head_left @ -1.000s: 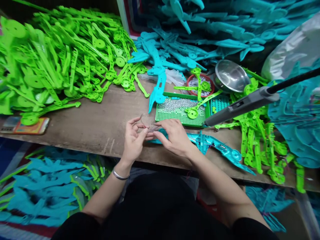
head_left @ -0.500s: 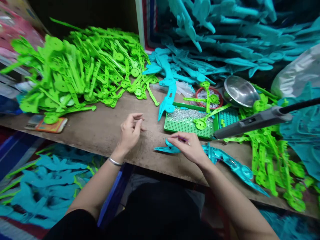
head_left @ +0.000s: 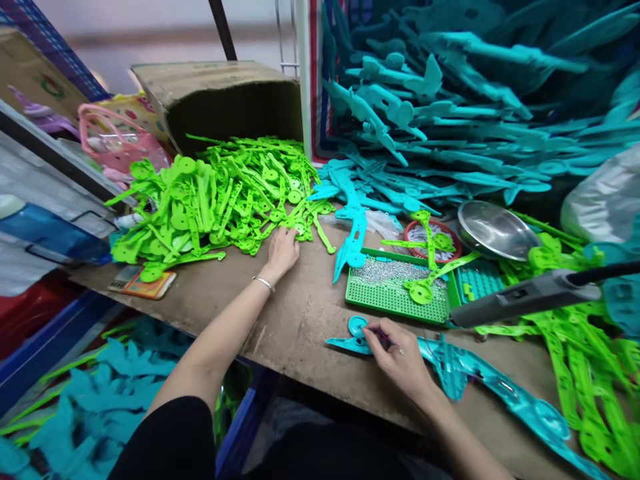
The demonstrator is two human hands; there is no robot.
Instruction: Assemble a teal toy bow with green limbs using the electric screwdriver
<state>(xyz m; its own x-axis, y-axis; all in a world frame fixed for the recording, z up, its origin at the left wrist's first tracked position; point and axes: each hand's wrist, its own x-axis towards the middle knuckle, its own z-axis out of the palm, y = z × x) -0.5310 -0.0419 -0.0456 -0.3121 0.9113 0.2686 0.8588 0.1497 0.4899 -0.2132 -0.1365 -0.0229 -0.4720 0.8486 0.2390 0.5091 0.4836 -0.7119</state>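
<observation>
My left hand [head_left: 284, 252] reaches to the near edge of a heap of bright green plastic parts [head_left: 225, 193]. Its fingers bend down against the parts, and the fingertips are hidden. My right hand [head_left: 397, 357] lies over a long blue bow-shaped plastic part [head_left: 493, 383] at the table's front edge. Thumb and fingers there are pinched together; a dark purplish bit shows at them, too small to name. A round blue disc [head_left: 358, 326] sticks up beside the pinched fingertips.
A green tray [head_left: 395, 308] of small metal pieces stands behind my right hand. A grey handheld tool [head_left: 520, 300] with a cable reaches in from the right. Around them are a steel bowl [head_left: 495, 230], a red basket [head_left: 456, 243] and stacked blue parts [head_left: 450, 153].
My left hand has moved from mid-table forward to the green heap. My right hand stays pinched over the blue part. The head view has tilted up, showing more of the background.
</observation>
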